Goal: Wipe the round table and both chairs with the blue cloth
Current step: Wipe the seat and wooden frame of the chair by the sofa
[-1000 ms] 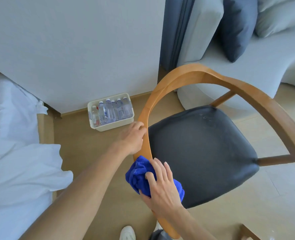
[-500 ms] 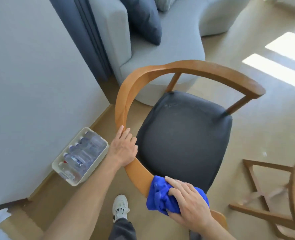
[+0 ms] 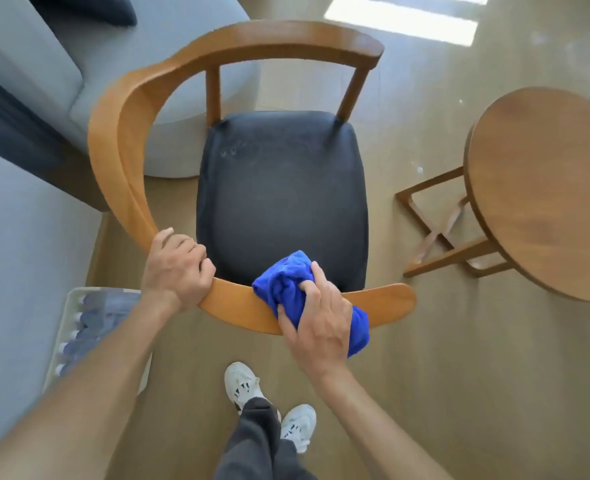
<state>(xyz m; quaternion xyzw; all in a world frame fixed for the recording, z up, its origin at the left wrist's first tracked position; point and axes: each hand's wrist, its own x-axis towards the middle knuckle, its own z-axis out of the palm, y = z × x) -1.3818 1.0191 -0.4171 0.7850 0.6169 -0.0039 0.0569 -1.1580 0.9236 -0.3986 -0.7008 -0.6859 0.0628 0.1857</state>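
**Both hands on the chair rail, cloth under the right**

The cloth [image 3: 295, 289], bright blue and bunched, lies on the curved wooden rail [image 3: 238, 306] of the chair [image 3: 283, 195], on the stretch nearest the person. The right hand [image 3: 316, 323] covers it from above, fingers curled into the folds and the thumb on the near side, so the hand is grasping the cloth and pressing it against the rail. Part of the cloth bulges out ahead of the fingers, over the edge of the black seat; another part sticks out behind the hand, on the right.

The left hand [image 3: 177, 268] is clenched round the same rail just to the left of the cloth, fingers wrapped over the top. A short bare stretch of wood separates the two hands. The rail sweeps away from the left hand in an arc, round the back of the seat to the far armrest.

The round counter [image 3: 542, 188] stands to the right of the chair, apart from it, well away from the cloth and both hands. Its crossed wooden base shows on the floor beneath it.

A grey sofa [image 3: 120, 64] sits beyond the chair on the left. A white tray of bottles [image 3: 89, 327] rests on the floor under the left forearm. The person's white shoes [image 3: 241, 382] and dark trousers show at the bottom, just behind the chair.
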